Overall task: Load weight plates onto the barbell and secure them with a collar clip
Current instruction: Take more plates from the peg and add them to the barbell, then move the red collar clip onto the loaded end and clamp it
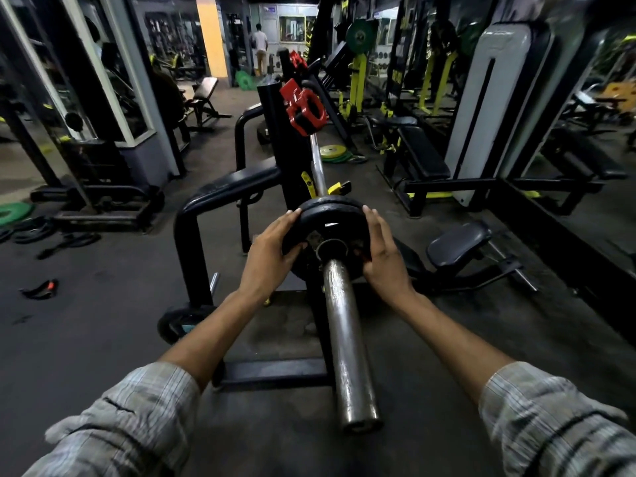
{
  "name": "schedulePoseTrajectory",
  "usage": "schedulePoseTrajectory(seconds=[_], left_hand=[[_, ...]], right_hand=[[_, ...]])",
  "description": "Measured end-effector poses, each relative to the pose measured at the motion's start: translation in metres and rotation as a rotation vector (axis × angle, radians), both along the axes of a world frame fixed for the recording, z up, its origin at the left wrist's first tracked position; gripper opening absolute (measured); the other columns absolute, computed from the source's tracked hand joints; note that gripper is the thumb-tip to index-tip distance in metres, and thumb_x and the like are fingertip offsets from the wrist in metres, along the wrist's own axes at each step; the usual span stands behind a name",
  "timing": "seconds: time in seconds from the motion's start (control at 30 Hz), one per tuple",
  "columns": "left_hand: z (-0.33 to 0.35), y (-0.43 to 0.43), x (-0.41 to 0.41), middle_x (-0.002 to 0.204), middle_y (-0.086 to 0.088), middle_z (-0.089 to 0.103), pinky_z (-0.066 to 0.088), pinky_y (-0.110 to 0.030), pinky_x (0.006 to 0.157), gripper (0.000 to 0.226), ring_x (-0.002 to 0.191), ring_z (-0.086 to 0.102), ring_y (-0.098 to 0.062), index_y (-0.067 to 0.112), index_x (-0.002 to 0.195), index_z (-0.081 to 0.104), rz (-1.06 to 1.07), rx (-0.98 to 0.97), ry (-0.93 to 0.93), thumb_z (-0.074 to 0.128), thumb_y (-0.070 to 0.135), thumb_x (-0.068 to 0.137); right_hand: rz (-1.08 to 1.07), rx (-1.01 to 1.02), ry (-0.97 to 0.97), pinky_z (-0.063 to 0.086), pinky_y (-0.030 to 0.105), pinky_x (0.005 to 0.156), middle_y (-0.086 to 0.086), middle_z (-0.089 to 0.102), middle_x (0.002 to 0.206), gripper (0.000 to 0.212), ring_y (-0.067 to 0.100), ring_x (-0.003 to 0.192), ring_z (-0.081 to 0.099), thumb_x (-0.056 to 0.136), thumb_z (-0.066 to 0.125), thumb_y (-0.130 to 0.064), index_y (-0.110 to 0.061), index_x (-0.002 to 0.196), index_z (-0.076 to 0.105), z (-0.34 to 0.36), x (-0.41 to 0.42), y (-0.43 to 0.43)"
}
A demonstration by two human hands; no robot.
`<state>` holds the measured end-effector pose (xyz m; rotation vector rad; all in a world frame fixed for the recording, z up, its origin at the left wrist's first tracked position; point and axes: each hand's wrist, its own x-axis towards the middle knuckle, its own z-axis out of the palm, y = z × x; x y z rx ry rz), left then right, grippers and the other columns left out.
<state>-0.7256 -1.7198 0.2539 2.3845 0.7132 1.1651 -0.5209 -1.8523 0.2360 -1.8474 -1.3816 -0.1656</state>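
Note:
A steel barbell sleeve points toward me from the rack. A small black weight plate sits on the sleeve far from its near end, with a second black plate edge showing just behind it. My left hand grips the plate's left rim, and my right hand grips its right rim. A red collar clip rests on top of the black rack upright, apart from both hands.
A black bench frame curves at the left of the bar. A padded seat lies right of the plate. Green and yellow plates lie on the floor beyond. Straps lie on the floor left. A person stands far back.

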Motion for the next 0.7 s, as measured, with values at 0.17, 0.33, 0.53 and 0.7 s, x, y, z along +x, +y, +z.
schedulePoseTrajectory(seconds=[0.17,0.33,0.53,0.7], left_hand=[[0.004,0.017,-0.013,0.147,-0.002,0.056,0.053,-0.043,0.103,0.066,0.134,0.054,-0.018,0.023,0.149,0.045,-0.089,0.045,0.052,0.073,0.028,0.090],[0.030,0.047,-0.042,0.141,-0.005,0.060,0.057,-0.042,0.095,0.060,0.125,0.060,-0.021,0.018,0.146,0.050,-0.150,0.152,0.089,0.070,0.033,0.092],[0.089,0.100,-0.058,0.132,-0.003,0.067,0.057,-0.043,0.094,0.054,0.120,0.065,-0.019,0.018,0.135,0.059,-0.194,0.196,0.104,0.063,0.041,0.087],[0.135,0.135,-0.037,0.120,-0.007,0.072,0.059,-0.040,0.087,0.043,0.107,0.070,-0.021,0.015,0.127,0.064,-0.178,0.181,0.034,0.076,0.027,0.087]], right_hand=[[-0.023,-0.095,-0.016,0.043,0.043,0.117,0.010,0.027,0.168,0.095,0.030,0.155,0.032,0.087,0.064,0.004,-0.023,0.165,0.017,0.012,-0.008,-0.007],[-0.111,-0.135,-0.087,0.044,0.047,0.115,0.012,0.039,0.160,0.082,0.034,0.143,0.046,0.091,0.068,-0.009,-0.017,0.162,0.027,0.049,-0.026,-0.007],[-0.143,-0.196,-0.161,0.045,0.046,0.110,0.009,0.046,0.154,0.066,0.032,0.138,0.049,0.096,0.068,-0.024,-0.020,0.155,0.038,0.124,-0.042,0.023],[-0.121,-0.290,-0.165,0.049,0.048,0.104,0.010,0.050,0.148,0.059,0.033,0.130,0.054,0.098,0.067,-0.033,-0.023,0.150,0.040,0.183,-0.027,0.063]])
